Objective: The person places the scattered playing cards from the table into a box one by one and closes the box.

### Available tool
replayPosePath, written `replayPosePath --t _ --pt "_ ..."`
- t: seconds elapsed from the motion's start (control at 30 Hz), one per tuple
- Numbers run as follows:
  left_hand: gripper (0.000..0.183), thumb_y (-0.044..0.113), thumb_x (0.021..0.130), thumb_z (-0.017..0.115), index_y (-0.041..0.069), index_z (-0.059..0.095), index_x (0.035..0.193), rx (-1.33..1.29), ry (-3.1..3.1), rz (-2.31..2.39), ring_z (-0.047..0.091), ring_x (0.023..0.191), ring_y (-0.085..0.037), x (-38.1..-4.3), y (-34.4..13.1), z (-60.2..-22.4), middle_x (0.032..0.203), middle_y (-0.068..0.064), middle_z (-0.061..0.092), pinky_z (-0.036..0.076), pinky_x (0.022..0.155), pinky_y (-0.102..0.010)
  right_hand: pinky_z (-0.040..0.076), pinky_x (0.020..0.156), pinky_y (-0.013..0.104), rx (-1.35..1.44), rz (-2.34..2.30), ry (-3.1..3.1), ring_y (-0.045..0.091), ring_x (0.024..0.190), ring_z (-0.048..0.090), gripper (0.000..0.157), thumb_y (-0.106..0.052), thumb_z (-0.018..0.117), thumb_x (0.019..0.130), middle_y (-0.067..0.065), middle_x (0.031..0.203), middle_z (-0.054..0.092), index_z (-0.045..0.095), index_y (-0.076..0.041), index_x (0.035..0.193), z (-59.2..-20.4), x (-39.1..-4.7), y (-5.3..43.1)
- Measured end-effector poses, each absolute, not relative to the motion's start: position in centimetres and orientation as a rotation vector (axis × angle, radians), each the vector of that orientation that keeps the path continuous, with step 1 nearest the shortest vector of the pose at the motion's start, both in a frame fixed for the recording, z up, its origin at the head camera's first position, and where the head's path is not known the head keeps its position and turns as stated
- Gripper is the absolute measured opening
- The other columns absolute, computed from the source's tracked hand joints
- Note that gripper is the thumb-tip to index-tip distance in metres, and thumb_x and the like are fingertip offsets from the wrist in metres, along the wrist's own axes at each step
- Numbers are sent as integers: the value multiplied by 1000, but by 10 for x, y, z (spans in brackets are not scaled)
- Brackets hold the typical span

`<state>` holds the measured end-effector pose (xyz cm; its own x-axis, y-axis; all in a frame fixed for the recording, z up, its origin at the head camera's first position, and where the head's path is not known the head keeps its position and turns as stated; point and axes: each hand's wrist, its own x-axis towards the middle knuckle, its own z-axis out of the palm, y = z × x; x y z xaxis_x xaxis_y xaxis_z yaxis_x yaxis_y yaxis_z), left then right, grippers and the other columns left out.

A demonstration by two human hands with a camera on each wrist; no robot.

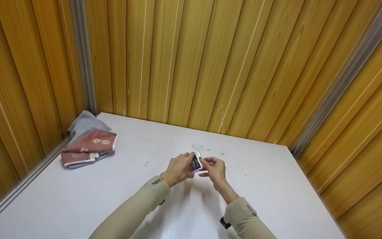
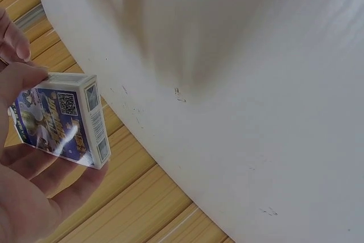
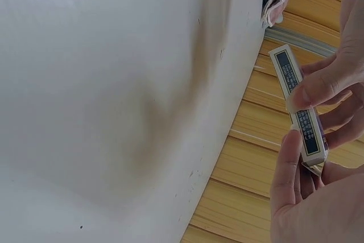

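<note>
A small flat box (image 1: 196, 163) with purple-blue printing is held above the white table between both hands. My left hand (image 1: 179, 168) grips it, thumb on one narrow side and fingers on the other. The left wrist view shows a QR code and glossy print on the box face (image 2: 54, 119). My right hand (image 1: 215, 169) pinches the box at its right end. In the right wrist view, the right thumb (image 3: 287, 160) touches a narrow side of the box (image 3: 284, 69), which has dark printed panels. A small flap appears raised at the lower end, partly hidden by fingers.
A folded cloth (image 1: 93, 146), reddish with white flowers and grey-blue parts, lies at the table's back left corner. The white table (image 1: 260, 189) has small dark marks. Wood-patterned walls (image 1: 191, 66) enclose it at the back and sides.
</note>
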<state>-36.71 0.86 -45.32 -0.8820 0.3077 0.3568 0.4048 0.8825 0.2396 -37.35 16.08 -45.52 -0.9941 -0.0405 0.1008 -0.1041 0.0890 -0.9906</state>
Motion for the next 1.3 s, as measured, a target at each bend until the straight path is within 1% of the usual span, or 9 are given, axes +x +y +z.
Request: replayPosePath --t 0.27,0.5,0.6,0.7,0.8,0.9,1.03,1.2,1.3 --pt "57 27 61 77 14 51 110 -530 -2730 -424 57 76 -17 -367 10 -453 90 -2 60 50 60 -34 55 58 41 197 2017 -2292 27 69 67 24 -12 63 82 20 84 66 59 8 95 -461 -377 164" --pt "55 30 62 76 14 51 109 -527 -2748 -436 55 76 -16 -367 12 -454 88 -2 58 50 60 -33 55 57 39 203 1941 -2275 25 68 66 21 -11 63 82 21 83 65 62 7 91 -463 -376 162" --pt "54 30 62 76 14 51 108 -519 -2728 -428 54 75 -17 -366 11 -454 87 -2 58 49 58 -33 55 60 41 230 1877 -2264 27 69 66 18 -10 63 82 23 83 66 64 7 90 -461 -375 160" --pt "55 31 61 76 12 52 107 -513 -2694 -397 54 73 -17 -366 12 -455 86 -3 57 47 55 -33 54 63 43 267 1823 -2246 32 70 65 17 -6 61 82 26 83 65 64 9 89 -456 -369 157" --pt "56 33 60 76 11 53 107 -501 -2673 -363 54 73 -18 -366 15 -456 86 -3 57 47 53 -33 53 65 45 271 1807 -2233 35 73 64 17 -3 60 83 28 84 64 64 12 90 -451 -361 156" --pt "58 35 60 76 11 53 108 -476 -2677 -342 55 75 -19 -365 17 -456 88 -4 58 47 54 -34 53 66 44 231 1821 -2241 36 74 64 19 -3 58 84 29 85 64 64 12 92 -448 -356 155" --pt "59 36 61 77 11 54 109 -448 -2688 -330 55 77 -20 -364 19 -457 89 -4 59 48 56 -36 54 64 41 217 1820 -2262 37 73 64 21 -4 56 85 28 86 64 64 12 95 -447 -353 153" --pt "60 38 62 76 10 53 110 -441 -2679 -321 57 80 -22 -364 19 -456 92 -5 59 49 58 -38 53 62 43 276 1812 -2260 39 77 63 24 -4 58 84 28 92 64 62 11 102 -445 -353 151" --pt "61 39 62 76 10 53 111 -436 -2683 -324 57 81 -22 -364 20 -454 93 -5 59 50 60 -40 52 59 44 305 1800 -2251 41 77 61 24 -3 58 83 28 93 64 62 10 103 -445 -354 151"
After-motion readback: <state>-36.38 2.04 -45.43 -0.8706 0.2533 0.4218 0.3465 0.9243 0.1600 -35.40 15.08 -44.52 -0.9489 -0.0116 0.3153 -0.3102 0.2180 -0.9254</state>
